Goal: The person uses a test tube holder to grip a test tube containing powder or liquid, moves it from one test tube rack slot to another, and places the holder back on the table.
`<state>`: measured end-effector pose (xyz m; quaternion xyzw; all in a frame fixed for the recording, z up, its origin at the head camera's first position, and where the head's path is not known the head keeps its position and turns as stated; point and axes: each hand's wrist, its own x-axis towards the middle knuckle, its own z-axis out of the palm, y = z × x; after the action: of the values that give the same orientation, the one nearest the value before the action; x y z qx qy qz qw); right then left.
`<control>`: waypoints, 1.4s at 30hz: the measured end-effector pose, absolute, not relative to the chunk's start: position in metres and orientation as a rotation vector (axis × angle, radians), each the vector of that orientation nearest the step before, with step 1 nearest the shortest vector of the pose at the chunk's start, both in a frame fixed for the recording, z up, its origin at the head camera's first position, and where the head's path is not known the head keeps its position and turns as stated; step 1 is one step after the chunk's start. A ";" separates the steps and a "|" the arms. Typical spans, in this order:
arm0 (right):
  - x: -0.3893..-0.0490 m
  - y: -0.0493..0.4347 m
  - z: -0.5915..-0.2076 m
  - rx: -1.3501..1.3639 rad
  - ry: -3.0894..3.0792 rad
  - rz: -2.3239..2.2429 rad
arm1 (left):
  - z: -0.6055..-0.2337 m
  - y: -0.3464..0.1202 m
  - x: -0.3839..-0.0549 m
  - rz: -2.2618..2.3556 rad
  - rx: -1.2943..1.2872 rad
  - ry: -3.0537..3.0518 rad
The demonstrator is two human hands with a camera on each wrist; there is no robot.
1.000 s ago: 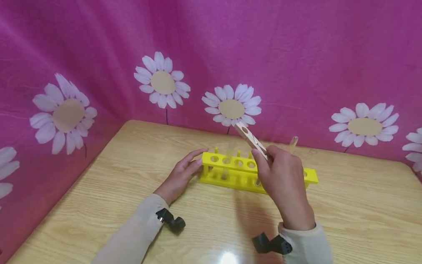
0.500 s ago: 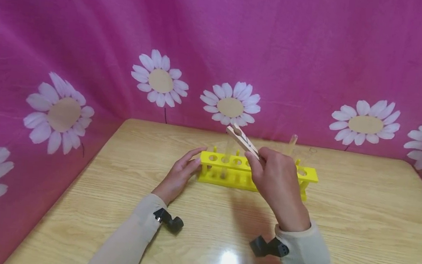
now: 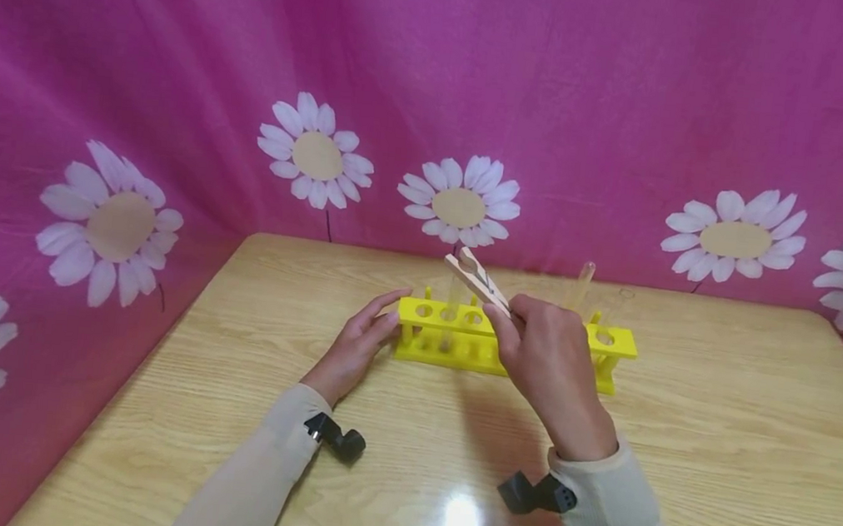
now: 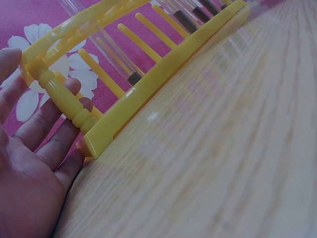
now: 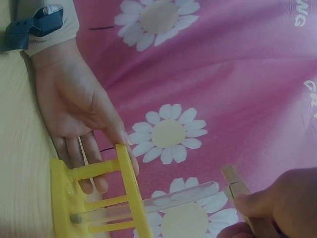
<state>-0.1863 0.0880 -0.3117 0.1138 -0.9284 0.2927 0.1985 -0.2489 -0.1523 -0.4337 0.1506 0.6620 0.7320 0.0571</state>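
A yellow test tube rack (image 3: pixel 468 366) stands on the table. My left hand (image 3: pixel 357 345) holds its left end; in the left wrist view the fingers (image 4: pixel 42 124) reach behind the end post and the thumb is at the top plate. My right hand (image 3: pixel 552 354) pinches the rear ends of a wooden clothespin (image 3: pixel 482 281), whose front ends are spread apart above the rack. In the right wrist view the clothespin (image 5: pixel 237 191) is close beside the rim of a clear test tube (image 5: pixel 183 196), which stands in the rack near its left end. A little dark matter lies in that tube's bottom.
More test tubes (image 4: pixel 185 22) with dark matter in their bottoms stand farther right in the rack; one (image 3: pixel 583 287) shows behind my right hand. Upright yellow pegs (image 4: pixel 138 42) line the rack's back. A pink daisy-print cloth (image 3: pixel 593 103) hangs behind the wood-grain table (image 3: pixel 735 457).
My right hand has moved left and slightly down with the clothespin, whose front ends have spread open. My left hand has stayed at the rack's end.
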 end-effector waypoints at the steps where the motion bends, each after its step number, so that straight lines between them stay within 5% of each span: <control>1: -0.186 0.088 -0.312 0.316 -2.604 0.824 | -0.434 -0.152 -0.249 2.217 0.456 2.012; 42: -0.189 0.087 -0.322 0.385 -2.744 0.718 | -0.435 -0.153 -0.249 2.228 0.454 1.985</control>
<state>-0.1887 0.0868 -0.3222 0.1331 -0.9493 0.2484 0.1393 -0.2488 -0.1527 -0.4347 0.1500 0.6565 0.7367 0.0616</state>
